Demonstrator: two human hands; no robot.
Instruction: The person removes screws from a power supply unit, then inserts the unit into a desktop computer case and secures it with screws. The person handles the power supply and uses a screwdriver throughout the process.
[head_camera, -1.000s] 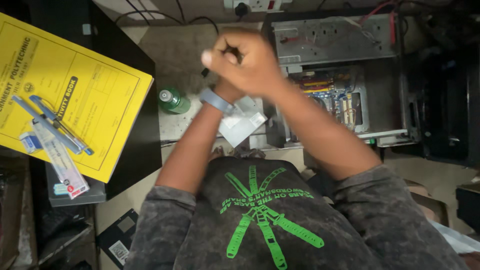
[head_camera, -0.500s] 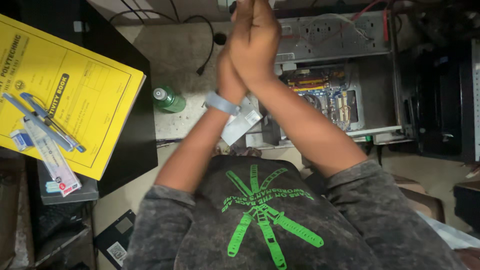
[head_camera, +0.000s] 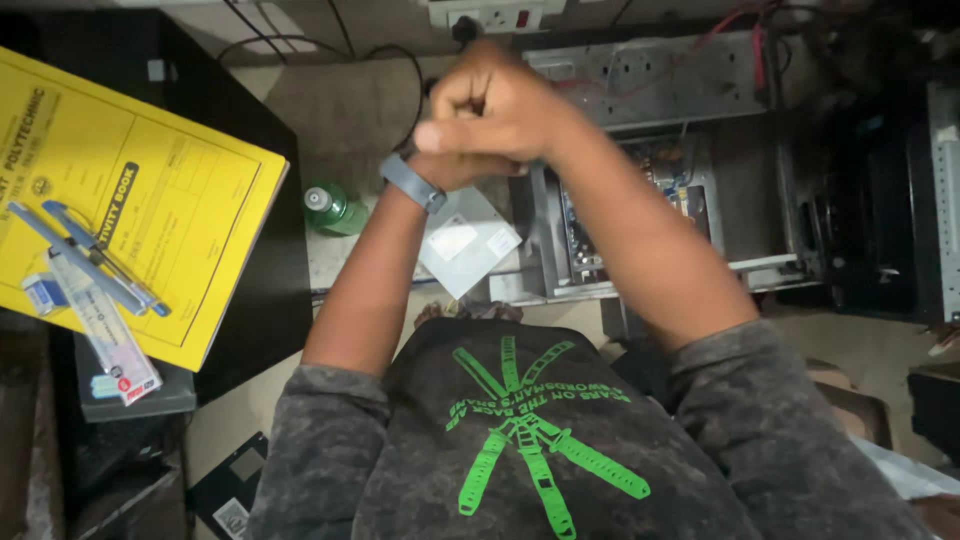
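Observation:
My two hands are pressed together in front of me, above the floor. My right hand (head_camera: 497, 108) is curled into a fist on top. My left hand (head_camera: 462, 172) lies under it and is mostly hidden; a blue-grey band (head_camera: 412, 182) circles its wrist. I cannot make out anything between the fingers. Below the hands stands an open metal computer case (head_camera: 655, 95) with coloured wires and boards inside. A small silver box-shaped part (head_camera: 470, 245) lies just left of the case.
A green bottle (head_camera: 335, 208) stands on the floor at left. On a black desk (head_camera: 270, 290) lies a yellow booklet (head_camera: 140, 190) with two blue pens (head_camera: 95, 258), a ruler (head_camera: 105, 330) and an eraser (head_camera: 42, 293). A white power strip (head_camera: 485, 15) and black cables run along the top.
The joined hands rose toward the top edge, then came back down a little. The right fist has turned over the left hand. The thin dark thing seen between the fingers earlier no longer shows.

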